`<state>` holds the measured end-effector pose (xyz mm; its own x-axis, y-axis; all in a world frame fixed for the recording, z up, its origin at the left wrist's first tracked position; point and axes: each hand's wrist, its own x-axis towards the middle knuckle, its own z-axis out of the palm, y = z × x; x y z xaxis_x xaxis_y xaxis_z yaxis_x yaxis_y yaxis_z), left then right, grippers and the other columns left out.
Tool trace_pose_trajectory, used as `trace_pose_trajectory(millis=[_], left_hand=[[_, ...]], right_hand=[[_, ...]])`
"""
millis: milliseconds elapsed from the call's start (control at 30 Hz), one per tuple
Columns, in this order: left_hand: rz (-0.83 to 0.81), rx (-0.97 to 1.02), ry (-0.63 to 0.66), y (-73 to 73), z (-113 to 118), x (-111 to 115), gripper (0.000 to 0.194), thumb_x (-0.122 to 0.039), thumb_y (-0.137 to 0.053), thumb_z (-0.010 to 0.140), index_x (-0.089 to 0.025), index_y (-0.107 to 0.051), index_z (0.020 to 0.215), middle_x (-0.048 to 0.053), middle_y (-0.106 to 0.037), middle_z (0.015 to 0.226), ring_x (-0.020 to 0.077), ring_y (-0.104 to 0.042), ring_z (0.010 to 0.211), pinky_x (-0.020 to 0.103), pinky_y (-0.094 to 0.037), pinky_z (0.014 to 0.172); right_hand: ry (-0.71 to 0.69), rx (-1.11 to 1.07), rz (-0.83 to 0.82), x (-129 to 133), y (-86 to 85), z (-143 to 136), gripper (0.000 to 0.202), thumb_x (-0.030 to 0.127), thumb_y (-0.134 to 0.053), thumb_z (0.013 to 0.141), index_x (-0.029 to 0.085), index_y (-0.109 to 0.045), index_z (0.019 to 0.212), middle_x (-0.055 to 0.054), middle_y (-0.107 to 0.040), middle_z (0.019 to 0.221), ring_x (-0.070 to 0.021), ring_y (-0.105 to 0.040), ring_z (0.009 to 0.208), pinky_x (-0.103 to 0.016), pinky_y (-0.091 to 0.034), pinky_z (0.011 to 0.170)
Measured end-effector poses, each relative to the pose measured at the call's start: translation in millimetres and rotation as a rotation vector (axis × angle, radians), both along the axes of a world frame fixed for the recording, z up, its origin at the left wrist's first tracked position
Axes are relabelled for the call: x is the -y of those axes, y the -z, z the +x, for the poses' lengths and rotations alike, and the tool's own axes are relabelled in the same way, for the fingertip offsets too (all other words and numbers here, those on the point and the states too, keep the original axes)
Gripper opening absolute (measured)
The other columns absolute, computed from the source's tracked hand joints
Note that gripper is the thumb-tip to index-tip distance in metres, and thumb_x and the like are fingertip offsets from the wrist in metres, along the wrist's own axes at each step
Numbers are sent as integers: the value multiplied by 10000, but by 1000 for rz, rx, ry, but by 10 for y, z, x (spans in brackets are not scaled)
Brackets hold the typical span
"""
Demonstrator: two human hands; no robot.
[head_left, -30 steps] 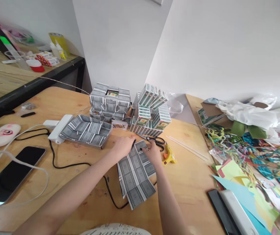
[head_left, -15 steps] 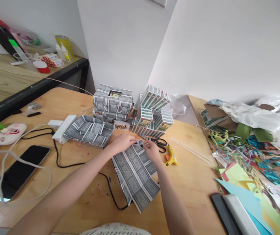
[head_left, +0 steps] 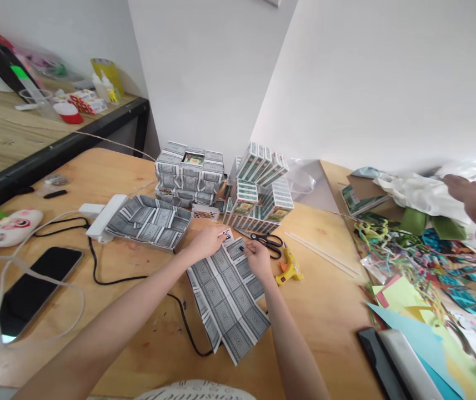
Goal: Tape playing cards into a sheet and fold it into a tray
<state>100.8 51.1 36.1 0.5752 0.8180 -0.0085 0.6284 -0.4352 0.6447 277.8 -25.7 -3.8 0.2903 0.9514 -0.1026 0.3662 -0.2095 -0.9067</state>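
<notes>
The card panel [head_left: 230, 303] sits on the table [head_left: 325, 322] between the forearms. At its twelve o'clock edge, the left hand [head_left: 208, 241] narrowly pinches one face card [head_left: 228, 239]; the right hand [head_left: 259, 260] pinches one patterned card [head_left: 236, 251]. Squaring edges lightly probably prevents creases. Around the panel: one pair of scissors [head_left: 270, 242] at one o'clock, one glue gun [head_left: 291, 268] and two white sticks [head_left: 321, 254] at two, one card tray [head_left: 176, 236] at ten.

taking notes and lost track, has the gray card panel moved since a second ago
Yes: against the white power strip, the gray card panel has its left edge shifted left, closer to the strip, and its near tip swung right.
</notes>
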Motion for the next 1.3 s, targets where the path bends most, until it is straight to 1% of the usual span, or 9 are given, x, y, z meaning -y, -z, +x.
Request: trace_pose_trajectory(millis=[133, 233, 333, 467, 700, 800, 900, 1100, 1300], left_hand=[[7, -11, -27, 44, 13, -5, 249, -202, -427, 824, -175, -624, 974, 65, -664, 948, 202, -593, 855, 259, -412, 711], [-6, -19, -39, 50, 14, -9, 257, -206, -430, 821, -172, -625, 986, 65, -665, 943, 199, -594, 842, 252, -408, 695], [-15, -17, -43, 41, 3, -13, 251, -225, -432, 824, -167, -633, 962, 68, -667, 913, 198, -593, 808, 251, -404, 670], [0, -23, -60, 32, -23, -17, 226, -243, -450, 817, -170, -643, 910, 67, -670, 897, 200, -592, 804, 252, -404, 672], [13, -54, -93, 14, -78, -27, 244, -256, -453, 812, -173, -643, 941, 74, -671, 915, 213, -599, 829, 264, -415, 676], [-2, -58, -91, 9, -96, -39, 230, -237, -453, 807, -181, -652, 908, 62, -673, 869, 204, -602, 799, 262, -414, 664], [-20, -47, -93, 17, -106, -49, 220, -233, -457, 804, -181, -658, 877, 59, -673, 836, 200, -600, 777, 263, -413, 663], [-34, 27, -88, 61, -120, -56, 207, -236, -456, 805, -188, -647, 869, 48, -671, 861, 187, -598, 780, 250, -405, 643], [-33, 39, -73, 75, -145, -64, 199, -234, -451, 810, -184, -639, 852, 48, -670, 855, 179, -594, 772, 248, -397, 639]], right_hand=[[22, -28, -3, 5, 12, -11, 131, 301, -522, 674, 196, -582, 724, -17, -660, 661, -176, -608, 605, -265, -440, 578], [25, -47, 3, 7, 19, -17, 128, 297, -527, 667, 193, -580, 718, -25, -667, 688, -179, -615, 627, -269, -448, 593], [25, -49, 6, -2, 41, -14, 128, 290, -536, 662, 190, -587, 722, -31, -671, 704, -186, -622, 658, -274, -455, 612], [20, -47, 13, -20, 67, -16, 143, 292, -539, 662, 189, -597, 742, -29, -665, 687, -180, -613, 633, -274, -457, 598], [-10, -29, 27, -33, -14, -66, 142, 297, -544, 680, 184, -601, 743, -35, -679, 696, -177, -617, 625, -264, -452, 586], [-10, -27, 16, -35, -32, -77, 139, 295, -542, 683, 185, -601, 746, -34, -675, 689, -181, -621, 633, -268, -455, 598], [-3, -29, 6, -40, -12, -70, 140, 299, -546, 681, 187, -600, 745, -33, -673, 714, -184, -624, 654, -274, -461, 618], [8, -33, -16, -54, 34, -62, 164, 330, -567, 677, 188, -607, 749, -42, -681, 727, -194, -626, 671, -291, -470, 639], [46, -38, 0, -52, -60, -122, 167, 331, -578, 660, 183, -609, 732, -45, -689, 707, -188, -624, 639, -285, -465, 616]])
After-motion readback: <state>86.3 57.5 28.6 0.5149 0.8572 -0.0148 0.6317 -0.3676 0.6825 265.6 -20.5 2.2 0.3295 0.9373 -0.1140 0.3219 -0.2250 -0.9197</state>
